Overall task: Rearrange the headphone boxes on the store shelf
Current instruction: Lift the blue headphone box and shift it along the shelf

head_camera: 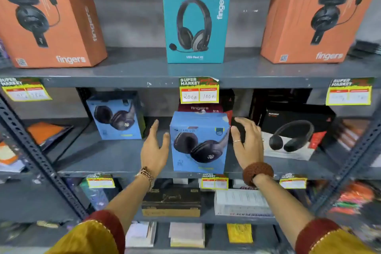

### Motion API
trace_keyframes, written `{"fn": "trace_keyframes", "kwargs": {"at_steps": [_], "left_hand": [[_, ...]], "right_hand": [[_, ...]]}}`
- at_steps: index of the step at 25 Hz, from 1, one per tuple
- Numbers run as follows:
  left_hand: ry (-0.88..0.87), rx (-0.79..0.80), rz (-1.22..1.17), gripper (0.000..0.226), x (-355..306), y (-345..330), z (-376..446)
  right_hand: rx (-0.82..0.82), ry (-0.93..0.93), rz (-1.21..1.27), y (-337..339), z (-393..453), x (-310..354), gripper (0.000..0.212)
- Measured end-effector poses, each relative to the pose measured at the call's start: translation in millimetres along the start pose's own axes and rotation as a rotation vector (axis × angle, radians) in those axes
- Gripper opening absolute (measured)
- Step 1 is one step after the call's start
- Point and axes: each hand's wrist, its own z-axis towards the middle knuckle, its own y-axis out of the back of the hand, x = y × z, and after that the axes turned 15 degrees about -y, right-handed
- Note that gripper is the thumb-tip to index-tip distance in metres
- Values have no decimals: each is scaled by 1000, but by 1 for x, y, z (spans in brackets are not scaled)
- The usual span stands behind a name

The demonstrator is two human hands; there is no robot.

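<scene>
A light blue headphone box (199,142) stands upright at the front edge of the middle shelf (115,159). My left hand (154,146) is open just left of it, fingers spread, a small gap to the box. My right hand (248,142) is open just right of it, close to its side edge. Behind it sits a dark red box (201,108). A second light blue box (116,117) stands further left and back. A black and white headphone box (292,132) sits to the right.
On the top shelf (132,72) stand two orange boxes (49,20) (315,20) and a teal box (195,23) between them. Yellow price tags (199,90) hang from shelf edges. Lower shelves hold a dark box (171,202) and a white box (241,202). Slotted metal uprights (35,150) flank the bay.
</scene>
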Motion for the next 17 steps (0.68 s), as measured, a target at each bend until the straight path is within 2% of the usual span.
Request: {"fn": "trace_keyframes", "kwargs": {"at_steps": [4, 8, 11, 14, 17], "left_hand": [[151, 194, -177, 64, 38, -25, 9], [182, 236, -292, 59, 63, -48, 20], [164, 228, -283, 53, 77, -60, 25], [162, 165, -217, 47, 71, -61, 20], [108, 132, -45, 39, 56, -53, 11]], "right_hand": [[280, -498, 81, -32, 5, -34, 57], [392, -736, 210, -52, 10, -52, 66], [430, -785, 311, -62, 7, -63, 67], [390, -706, 289, -66, 2, -65, 51], [293, -695, 201, -59, 0, -63, 62]]}}
